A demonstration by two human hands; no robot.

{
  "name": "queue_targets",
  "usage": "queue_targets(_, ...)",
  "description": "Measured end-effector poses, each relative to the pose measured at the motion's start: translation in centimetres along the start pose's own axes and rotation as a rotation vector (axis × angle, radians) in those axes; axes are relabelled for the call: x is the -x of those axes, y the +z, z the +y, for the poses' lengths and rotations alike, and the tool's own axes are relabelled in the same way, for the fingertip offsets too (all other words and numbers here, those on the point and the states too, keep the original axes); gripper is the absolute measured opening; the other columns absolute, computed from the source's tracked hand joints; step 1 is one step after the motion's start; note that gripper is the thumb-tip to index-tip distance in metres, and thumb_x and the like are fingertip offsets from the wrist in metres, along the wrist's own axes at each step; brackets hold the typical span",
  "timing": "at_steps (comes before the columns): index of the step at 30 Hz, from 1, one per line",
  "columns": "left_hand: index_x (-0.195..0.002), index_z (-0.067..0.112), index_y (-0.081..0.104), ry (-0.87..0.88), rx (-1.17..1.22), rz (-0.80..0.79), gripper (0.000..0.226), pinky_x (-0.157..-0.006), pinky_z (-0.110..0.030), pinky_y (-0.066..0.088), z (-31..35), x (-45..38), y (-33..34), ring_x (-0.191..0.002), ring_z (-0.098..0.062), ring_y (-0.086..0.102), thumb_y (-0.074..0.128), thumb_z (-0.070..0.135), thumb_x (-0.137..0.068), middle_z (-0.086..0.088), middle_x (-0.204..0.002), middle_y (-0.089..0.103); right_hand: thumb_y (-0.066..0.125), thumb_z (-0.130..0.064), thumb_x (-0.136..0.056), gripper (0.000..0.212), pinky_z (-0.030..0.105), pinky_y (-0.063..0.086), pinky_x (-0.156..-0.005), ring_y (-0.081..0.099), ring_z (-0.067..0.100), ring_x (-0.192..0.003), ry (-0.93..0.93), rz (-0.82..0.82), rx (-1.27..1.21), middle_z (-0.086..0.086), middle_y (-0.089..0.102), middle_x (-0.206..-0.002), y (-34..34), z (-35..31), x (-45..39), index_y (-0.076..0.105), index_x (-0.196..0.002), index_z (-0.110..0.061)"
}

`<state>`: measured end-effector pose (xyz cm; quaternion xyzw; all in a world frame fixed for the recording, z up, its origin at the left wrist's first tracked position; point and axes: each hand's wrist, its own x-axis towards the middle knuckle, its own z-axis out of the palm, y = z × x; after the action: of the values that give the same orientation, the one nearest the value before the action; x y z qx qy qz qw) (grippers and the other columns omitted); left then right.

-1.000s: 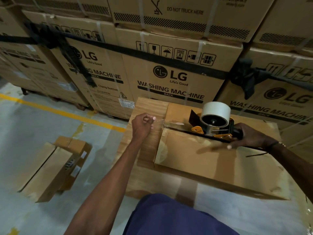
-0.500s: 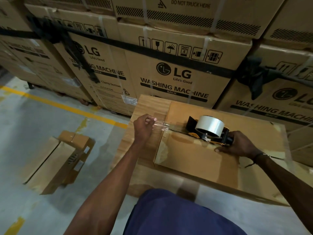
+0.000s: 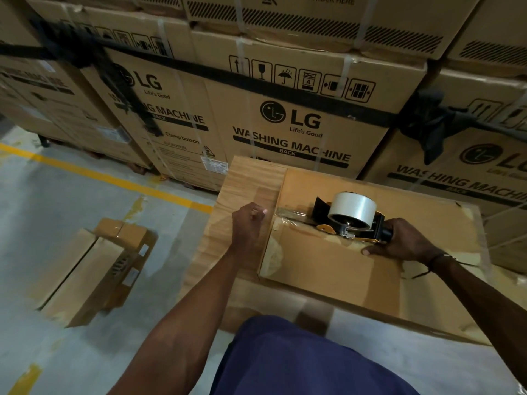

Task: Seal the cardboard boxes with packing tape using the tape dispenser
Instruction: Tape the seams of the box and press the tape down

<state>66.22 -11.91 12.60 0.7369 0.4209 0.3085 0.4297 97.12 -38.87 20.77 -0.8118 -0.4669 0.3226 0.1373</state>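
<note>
right hand grips tape dispenser on cardboard box; left hand pinches tape.

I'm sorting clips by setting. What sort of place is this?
Most likely a warehouse: stacked brown cardboard washing-machine cartons bound with black straps, and a grey concrete floor marked with a painted yellow line.

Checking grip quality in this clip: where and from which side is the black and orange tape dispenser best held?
By its black handle at the rear, from the person's right, as the right hand does. The black and orange tape dispenser points its blade end left along the cardboard box seam, where the left hand pinches the clear tape.
</note>
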Motion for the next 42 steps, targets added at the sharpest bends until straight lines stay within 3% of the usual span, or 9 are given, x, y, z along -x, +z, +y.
queue_targets(3, -0.107, 0.017, 0.066, -0.036, -0.127, -0.086, 0.032, -0.06, -0.036, 0.054, 0.4, -0.2, 0.3, -0.074, -0.014, 0.07, 0.068, 0.046, -0.095, -0.002, -0.079, 0.073, 0.073, -0.095, -0.045, 0.08, 0.044, 0.056, -0.06, 0.068, 0.012, -0.067, -0.009, -0.02, -0.01, -0.007, 0.073, -0.075, 0.1, 0.3, -0.2, 0.072, -0.084, -0.025)
queue_targets(6, -0.137, 0.014, 0.051, -0.149, -0.366, -0.119, 0.055, -0.083, -0.042, 0.052, 0.5, -0.7, 0.0, -0.11, -0.032, 0.063, 0.075, 0.032, -0.092, -0.017, -0.12, 0.066, 0.073, -0.095, -0.045, 0.08, 0.043, 0.055, -0.06, 0.067, 0.011, -0.067, -0.01, -0.017, -0.026, -0.007, 0.073, -0.075, 0.1, 0.4, -0.2, 0.072, -0.084, -0.025)
queue_targets(11, -0.121, 0.007, 0.062, -0.118, -0.264, 0.101, 0.02, -0.076, -0.039, 0.053, 2.2, 0.0, -1.4, -0.097, -0.03, 0.069, 0.055, 0.015, -0.103, -0.012, -0.104, 0.071, 0.08, -0.081, -0.052, 0.061, 0.034, 0.05, -0.058, 0.066, 0.006, -0.067, -0.033, -0.007, -0.023, -0.011, 0.073, -0.075, 0.2, 0.2, -0.5, 0.072, -0.083, -0.028)
queue_targets(15, -0.128, 0.01, 0.06, 0.016, -0.091, -0.18, 0.038, -0.081, -0.038, 0.058, 4.3, 2.7, 0.8, -0.095, -0.02, 0.069, 0.054, 0.038, -0.104, -0.005, -0.107, 0.072, 0.078, -0.088, -0.052, 0.068, 0.038, 0.055, -0.06, 0.068, 0.007, -0.067, -0.066, -0.005, -0.045, -0.011, 0.074, -0.075, 0.5, 1.1, -0.9, 0.073, -0.083, -0.028)
queue_targets(20, -0.157, 0.014, 0.029, -0.313, -0.094, -0.32, 0.097, -0.105, -0.045, 0.05, 4.3, 3.5, 3.4, -0.13, -0.026, 0.056, 0.062, 0.07, -0.085, -0.003, -0.145, 0.057, 0.095, -0.054, -0.059, 0.041, 0.027, 0.044, -0.057, 0.066, 0.005, -0.066, -0.04, -0.005, -0.034, -0.016, 0.07, -0.07, 0.6, 0.6, -1.0, 0.071, -0.078, -0.027)
queue_targets(27, -0.152, 0.014, 0.042, -0.583, -0.058, -0.497, 0.096, -0.106, -0.041, 0.046, 4.8, 0.4, 2.4, -0.131, -0.031, 0.053, 0.05, 0.083, -0.086, -0.01, -0.15, 0.051, 0.096, -0.05, -0.061, 0.043, 0.033, 0.054, -0.065, 0.069, 0.007, -0.074, -0.033, -0.023, -0.021, -0.011, 0.075, -0.082, 0.9, 1.1, -1.4, 0.075, -0.088, -0.025)
queue_targets(29, -0.147, 0.007, 0.045, -0.565, -0.162, -0.478, 0.097, -0.104, -0.043, 0.046, 5.3, 0.4, 3.1, -0.13, -0.036, 0.054, 0.043, 0.084, -0.088, -0.017, -0.146, 0.053, 0.096, -0.05, -0.062, 0.042, 0.033, 0.053, -0.064, 0.069, 0.008, -0.073, -0.042, -0.022, -0.008, -0.01, 0.075, -0.08, 1.0, 1.1, -1.4, 0.074, -0.086, -0.024)
queue_targets(35, -0.113, 0.006, 0.055, -0.281, -0.479, -0.062, 0.068, -0.076, -0.044, 0.056, 6.0, 4.4, 5.5, -0.09, -0.037, 0.069, 0.032, 0.069, -0.1, -0.018, -0.099, 0.07, 0.095, -0.05, -0.065, 0.042, 0.026, 0.047, -0.063, 0.068, 0.01, -0.076, -0.029, -0.018, 0.012, -0.008, 0.073, -0.084, 1.1, 0.9, -1.1, 0.071, -0.088, -0.025)
queue_targets(42, -0.118, 0.006, 0.051, -0.155, -0.565, -0.008, 0.065, -0.068, -0.04, 0.055, 5.0, 4.1, 5.3, -0.083, -0.035, 0.07, 0.033, 0.066, -0.102, -0.016, -0.092, 0.071, 0.087, -0.06, -0.073, 0.042, 0.024, 0.042, -0.057, 0.062, 0.008, -0.062, -0.09, -0.039, 0.044, -0.007, 0.069, -0.072, 0.7, -0.1, -1.3, 0.069, -0.086, -0.023)
